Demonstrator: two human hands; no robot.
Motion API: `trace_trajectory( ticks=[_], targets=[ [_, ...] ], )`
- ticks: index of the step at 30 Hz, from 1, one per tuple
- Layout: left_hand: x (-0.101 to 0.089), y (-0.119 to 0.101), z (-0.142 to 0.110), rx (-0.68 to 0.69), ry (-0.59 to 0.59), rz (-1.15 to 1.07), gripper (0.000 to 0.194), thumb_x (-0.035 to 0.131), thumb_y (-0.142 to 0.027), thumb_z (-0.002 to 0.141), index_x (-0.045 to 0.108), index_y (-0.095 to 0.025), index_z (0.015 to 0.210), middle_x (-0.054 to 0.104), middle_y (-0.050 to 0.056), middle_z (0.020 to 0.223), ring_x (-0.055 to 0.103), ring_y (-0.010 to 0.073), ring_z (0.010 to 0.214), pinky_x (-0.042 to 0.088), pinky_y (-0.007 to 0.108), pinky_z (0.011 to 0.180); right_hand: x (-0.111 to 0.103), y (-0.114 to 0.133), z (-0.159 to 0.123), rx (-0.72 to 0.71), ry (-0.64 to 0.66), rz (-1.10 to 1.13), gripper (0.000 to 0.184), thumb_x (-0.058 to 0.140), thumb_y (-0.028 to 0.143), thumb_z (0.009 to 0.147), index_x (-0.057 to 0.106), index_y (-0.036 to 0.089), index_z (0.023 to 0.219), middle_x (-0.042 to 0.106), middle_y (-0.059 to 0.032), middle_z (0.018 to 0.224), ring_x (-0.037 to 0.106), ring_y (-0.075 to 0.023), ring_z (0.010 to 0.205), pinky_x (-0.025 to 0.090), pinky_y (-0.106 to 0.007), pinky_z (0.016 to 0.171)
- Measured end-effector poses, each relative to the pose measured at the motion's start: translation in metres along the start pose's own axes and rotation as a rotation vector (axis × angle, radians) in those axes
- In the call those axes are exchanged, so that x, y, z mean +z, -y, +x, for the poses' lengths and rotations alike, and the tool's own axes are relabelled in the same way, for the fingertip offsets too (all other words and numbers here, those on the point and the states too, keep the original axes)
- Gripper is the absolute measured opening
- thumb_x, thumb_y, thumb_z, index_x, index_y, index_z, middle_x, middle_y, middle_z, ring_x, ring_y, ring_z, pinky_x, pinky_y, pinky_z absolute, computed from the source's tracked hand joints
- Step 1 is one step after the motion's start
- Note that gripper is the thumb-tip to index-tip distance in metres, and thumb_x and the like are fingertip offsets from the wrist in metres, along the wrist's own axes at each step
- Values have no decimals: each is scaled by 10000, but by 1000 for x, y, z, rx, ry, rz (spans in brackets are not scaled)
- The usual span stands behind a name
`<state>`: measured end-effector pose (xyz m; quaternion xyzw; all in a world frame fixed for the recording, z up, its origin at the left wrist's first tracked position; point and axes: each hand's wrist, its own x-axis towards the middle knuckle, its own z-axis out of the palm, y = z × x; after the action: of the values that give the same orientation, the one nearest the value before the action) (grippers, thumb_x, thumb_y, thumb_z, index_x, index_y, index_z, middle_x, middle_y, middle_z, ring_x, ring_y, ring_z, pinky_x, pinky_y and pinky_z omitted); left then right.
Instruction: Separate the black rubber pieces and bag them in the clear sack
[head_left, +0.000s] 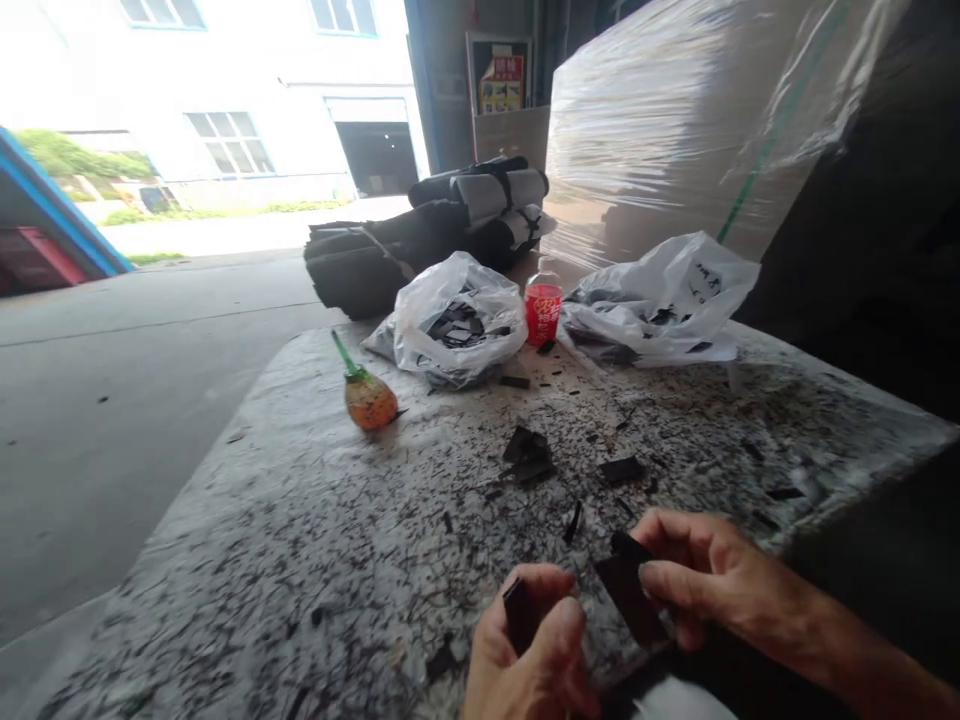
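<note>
My left hand point(529, 655) pinches a small black flat piece point(517, 612) between thumb and fingers near the table's front edge. My right hand point(712, 575) grips a larger black flat piece point(628, 590) just to the right of it. The two pieces are close together but apart. More black pieces point(529, 452) and scraps lie on the speckled table point(300, 560) beyond my hands.
Two white plastic bags point(459, 325) point(664, 295) with black pieces sit at the back. A red bottle point(542, 310) stands between them. An orange bottle point(367, 397) lies at the left. Black rolls point(427, 235) and a wrapped pallet point(675, 120) stand behind.
</note>
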<state>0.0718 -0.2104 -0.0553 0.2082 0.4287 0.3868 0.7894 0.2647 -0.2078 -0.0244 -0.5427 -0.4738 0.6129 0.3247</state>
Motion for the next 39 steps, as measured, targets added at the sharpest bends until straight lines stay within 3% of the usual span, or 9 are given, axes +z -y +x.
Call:
trace_trajectory(
  ticks=[2, 3, 7, 13, 15, 20, 28, 35, 39],
  targets=[
    [-2, -3, -4, 38, -44, 38, 580, 787, -466, 528, 530, -186, 965, 652, 13, 778, 473, 55, 420, 324, 193, 444, 24, 9, -3, 23, 99, 42, 235, 625, 369, 775, 516, 163, 803, 572, 31, 649, 504, -62, 493, 403, -164, 452],
    [-3, -6, -8, 55, -42, 76, 581, 782, -470, 534, 540, -175, 972, 652, 23, 797, 477, 56, 427, 342, 195, 447, 34, 12, -3, 28, 127, 50, 217, 623, 353, 779, 518, 165, 807, 580, 26, 649, 513, -71, 515, 403, -160, 450],
    [-10, -21, -23, 84, 49, 189, 360, 698, -467, 658, 539, -154, 738, 479, -46, 439, 401, 49, 364, 298, 153, 382, 59, 20, -3, 12, 200, 71, 234, 614, 387, 791, 537, 168, 819, 606, 15, 666, 528, -73, 513, 396, -156, 445],
    [-30, -29, -42, 59, 69, -26, 312, 665, -434, 703, 503, -173, 756, 606, 15, 573, 426, 61, 372, 303, 171, 387, 81, 18, -4, 29, 132, 47, 453, 473, 585, 823, 572, 143, 819, 542, 23, 424, 492, -81, 391, 365, -198, 465],
    [-37, -30, -49, 88, 56, -20, 307, 672, -423, 700, 504, -171, 748, 592, 7, 545, 411, 59, 365, 298, 175, 390, 93, 18, -6, 28, 139, 67, 441, 522, 578, 799, 570, 145, 860, 591, 8, 487, 535, -91, 429, 400, -203, 494],
    [-57, -31, -67, 128, 69, 14, 315, 670, -430, 690, 520, -168, 779, 533, -11, 516, 411, 65, 383, 309, 181, 394, 125, 16, -8, 40, 208, 145, 358, 649, 487, 741, 560, 145, 797, 631, 6, 601, 558, -77, 399, 386, -153, 392],
    [-97, -11, -109, 14, -19, -200, 255, 631, -302, 711, 581, -153, 912, 593, 47, 725, 565, 142, 596, 487, 276, 558, 166, -9, -12, 175, 346, 221, 376, 631, 500, 751, 574, 129, 765, 637, -4, 573, 578, -80, 382, 377, -124, 364],
    [-131, 14, -146, -57, -23, -439, 201, 608, -230, 745, 604, -153, 930, 596, 35, 638, 568, 99, 526, 450, 175, 496, 186, -37, -19, 315, 436, 258, 414, 653, 495, 736, 602, 133, 930, 658, -30, 618, 573, -68, 388, 382, -121, 380],
    [-139, 23, -156, -45, -45, -399, 279, 546, -358, 811, 597, -135, 972, 586, 48, 732, 571, 92, 618, 451, 180, 572, 190, -38, -25, 357, 447, 249, 450, 684, 519, 690, 614, 144, 928, 645, -14, 582, 568, -69, 390, 390, -118, 376]
  ],
)
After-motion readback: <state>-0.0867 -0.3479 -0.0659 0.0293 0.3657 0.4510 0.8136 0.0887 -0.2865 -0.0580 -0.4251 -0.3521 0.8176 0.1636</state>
